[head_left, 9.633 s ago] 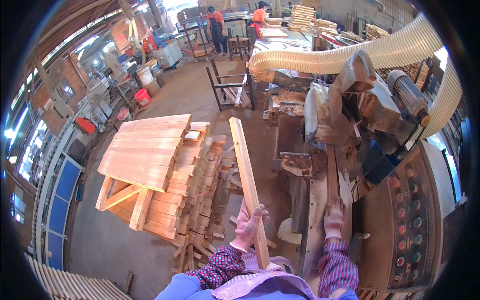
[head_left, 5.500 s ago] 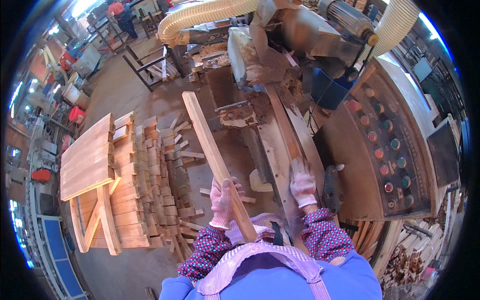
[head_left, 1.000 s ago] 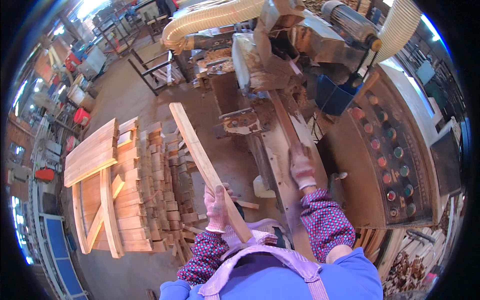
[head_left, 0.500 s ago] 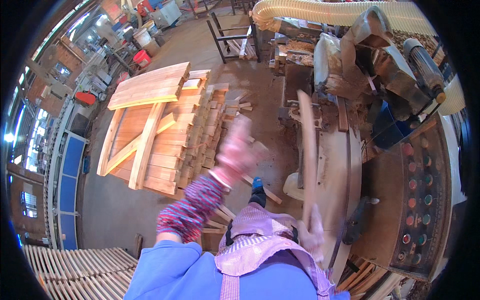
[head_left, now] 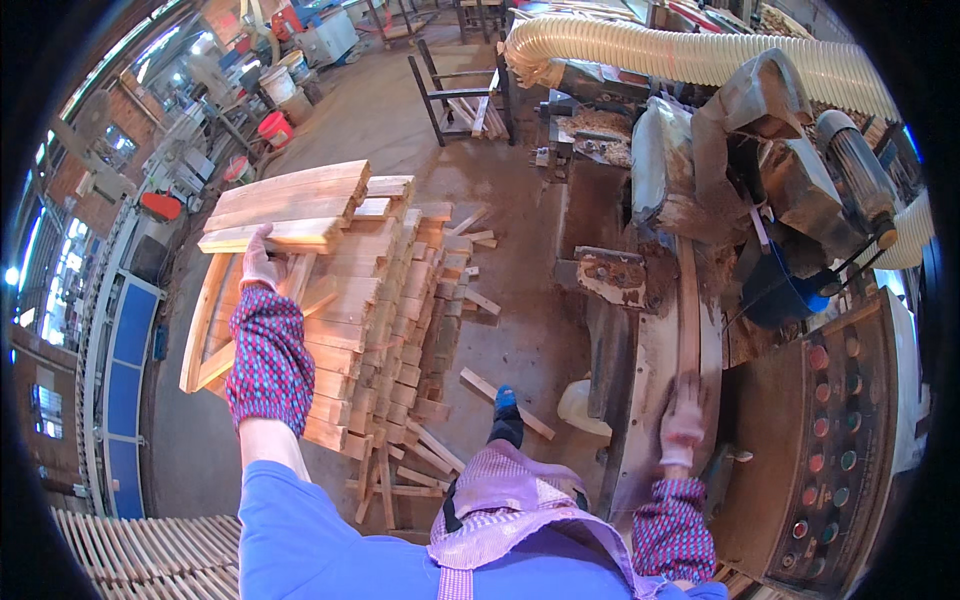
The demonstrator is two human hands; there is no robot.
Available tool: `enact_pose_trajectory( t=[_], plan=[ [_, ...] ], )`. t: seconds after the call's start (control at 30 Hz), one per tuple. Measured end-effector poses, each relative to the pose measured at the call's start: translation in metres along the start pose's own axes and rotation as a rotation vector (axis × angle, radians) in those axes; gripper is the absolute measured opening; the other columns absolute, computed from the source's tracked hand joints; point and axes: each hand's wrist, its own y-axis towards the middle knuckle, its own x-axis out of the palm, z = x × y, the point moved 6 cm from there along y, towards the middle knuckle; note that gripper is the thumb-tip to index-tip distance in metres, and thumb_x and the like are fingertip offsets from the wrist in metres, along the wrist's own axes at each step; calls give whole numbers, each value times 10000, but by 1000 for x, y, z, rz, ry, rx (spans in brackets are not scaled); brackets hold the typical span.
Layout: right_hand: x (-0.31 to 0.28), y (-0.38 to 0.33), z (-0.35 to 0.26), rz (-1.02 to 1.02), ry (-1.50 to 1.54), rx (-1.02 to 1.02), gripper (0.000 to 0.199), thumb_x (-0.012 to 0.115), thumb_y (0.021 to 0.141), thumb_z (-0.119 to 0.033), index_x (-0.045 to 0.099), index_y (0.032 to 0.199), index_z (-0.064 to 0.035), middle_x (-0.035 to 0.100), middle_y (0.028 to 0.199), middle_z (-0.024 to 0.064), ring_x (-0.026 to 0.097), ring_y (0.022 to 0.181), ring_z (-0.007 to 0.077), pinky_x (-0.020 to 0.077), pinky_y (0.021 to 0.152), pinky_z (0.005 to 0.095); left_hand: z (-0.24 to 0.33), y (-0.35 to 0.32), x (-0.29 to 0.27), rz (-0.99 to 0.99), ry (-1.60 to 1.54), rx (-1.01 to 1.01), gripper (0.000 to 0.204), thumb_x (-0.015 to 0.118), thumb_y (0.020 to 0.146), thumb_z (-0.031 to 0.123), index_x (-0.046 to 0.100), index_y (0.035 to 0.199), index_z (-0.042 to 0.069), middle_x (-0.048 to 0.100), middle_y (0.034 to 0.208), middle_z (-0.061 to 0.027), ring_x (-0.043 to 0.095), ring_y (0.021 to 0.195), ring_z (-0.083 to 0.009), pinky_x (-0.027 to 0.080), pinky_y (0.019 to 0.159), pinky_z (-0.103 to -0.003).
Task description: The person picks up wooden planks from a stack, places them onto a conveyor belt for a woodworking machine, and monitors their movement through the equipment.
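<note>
My left hand (head_left: pixel 262 262), in a pale glove, reaches to the pile of cut boards on the left. Its fingers are closed over the near edge of the front board (head_left: pixel 285 238) in the top layer. On the right, my right hand (head_left: pixel 683 420), also gloved, is on the near end of a long wooden strip (head_left: pixel 688 310). This strip lies lengthwise on the machine bed (head_left: pixel 645 400), its far end running in beneath the dusty machine head (head_left: pixel 665 170). Slight blur softens the right fingers, and the strip's near end is partly hidden under them.
Loose offcuts (head_left: pixel 430 450) lie on the floor beside the board stack (head_left: pixel 350 330). A control panel (head_left: pixel 825 450) with coloured buttons stands at the right. Across the back runs a ribbed hose (head_left: pixel 690 50). Curved slats (head_left: pixel 150 555) are stacked at lower left.
My left hand has moved left from mid-air to the top boards. The strip, formerly raised at a slant in my right hand, now lies on the machine bed, with that hand farther forward.
</note>
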Motion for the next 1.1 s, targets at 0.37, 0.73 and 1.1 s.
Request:
enact_pose_trajectory(
  t=[0.37, 0.73, 1.1],
  plan=[
    [-164, 23, -179, -554, 1665, 50, 549, 668, 920, -132, 488, 1423, -10, 566, 1392, 162, 526, 1280, 248, 404, 1097, 370, -111, -344, 121, -236, 42, 256, 439, 652, 891, 277, 529, 1222, 17, 614, 1010, -89, 611, 904, -200, 528, 822, -360],
    [-159, -199, -75, -120, 869, 207, 520, 628, 861, -121, 504, 1347, 15, 562, 1288, 289, 604, 1121, 436, 511, 939, 486, -318, -454, 166, -648, 219, -305, 388, 566, 996, 430, 444, 1158, 100, 595, 936, -75, 615, 739, -170, 583, 617, -340],
    [-13, 12, 3, 55, 4, 50, 524, 486, 927, -168, 453, 1432, -33, 452, 1476, 185, 416, 1353, 385, 293, 1153, 487, -310, -440, 181, -639, 193, -301, 372, 572, 1007, 343, 440, 1237, 82, 603, 958, -63, 606, 756, -140, 588, 646, -316]
  ],
)
